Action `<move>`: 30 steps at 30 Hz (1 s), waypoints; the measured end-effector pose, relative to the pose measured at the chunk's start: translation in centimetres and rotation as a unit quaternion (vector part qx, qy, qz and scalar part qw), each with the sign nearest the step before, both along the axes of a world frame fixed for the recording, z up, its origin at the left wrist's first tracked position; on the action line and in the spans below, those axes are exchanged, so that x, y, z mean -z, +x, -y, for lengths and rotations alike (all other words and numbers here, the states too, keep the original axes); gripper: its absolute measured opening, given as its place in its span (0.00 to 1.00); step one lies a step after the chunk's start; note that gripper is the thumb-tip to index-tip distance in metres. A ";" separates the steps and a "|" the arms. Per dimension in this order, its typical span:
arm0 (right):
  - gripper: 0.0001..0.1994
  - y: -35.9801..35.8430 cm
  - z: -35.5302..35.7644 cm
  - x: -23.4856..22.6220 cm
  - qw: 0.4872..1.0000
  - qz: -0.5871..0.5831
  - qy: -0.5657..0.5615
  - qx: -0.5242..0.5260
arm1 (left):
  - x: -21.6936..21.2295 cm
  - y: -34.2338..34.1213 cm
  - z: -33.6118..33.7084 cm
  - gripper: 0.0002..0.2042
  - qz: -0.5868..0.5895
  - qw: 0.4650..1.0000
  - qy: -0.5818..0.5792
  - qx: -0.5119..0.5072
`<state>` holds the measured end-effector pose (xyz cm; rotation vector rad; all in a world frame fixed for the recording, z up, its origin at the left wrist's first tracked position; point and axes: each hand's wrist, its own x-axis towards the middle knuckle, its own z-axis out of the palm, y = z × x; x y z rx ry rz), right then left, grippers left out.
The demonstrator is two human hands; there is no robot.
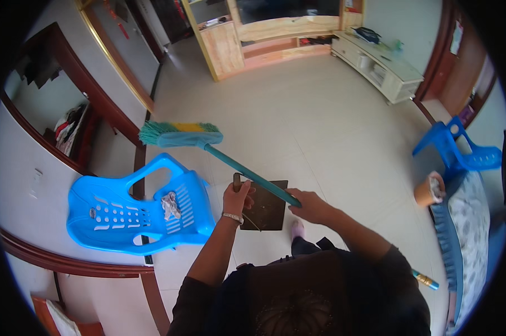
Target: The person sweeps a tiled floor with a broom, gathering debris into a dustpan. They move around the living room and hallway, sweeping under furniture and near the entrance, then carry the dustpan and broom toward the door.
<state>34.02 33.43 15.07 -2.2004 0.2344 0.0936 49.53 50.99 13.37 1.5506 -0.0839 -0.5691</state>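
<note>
My right hand (pixel 311 208) is closed around the green handle of a broom (pixel 239 168). The broom's head, with green and yellow bristles, is raised at the upper left, beyond the blue chair, and its handle slants back past my right forearm. My left hand (pixel 238 199) grips the upright brown handle of a dark, square dustpan (pixel 268 215). Some light bits, among them a thin stick-like piece, show on the dustpan. Below it, one of my feet (pixel 298 228) in a pink shoe is on the tiled floor.
A blue plastic armchair (pixel 194 193) with a crumpled cloth (pixel 170 206) on it stands close on my left. To the right are another blue chair (pixel 460 147), an orange bin (pixel 429 192) and a covered sofa (pixel 470 235). A low white cabinet (pixel 376 70) stands at the far right.
</note>
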 end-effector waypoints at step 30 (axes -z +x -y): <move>0.28 75.0 8.1 -2.3 0.917 0.285 -0.172 -0.217 | -3.0 66.5 9.4 0.06 -0.096 0.967 -0.174 -0.157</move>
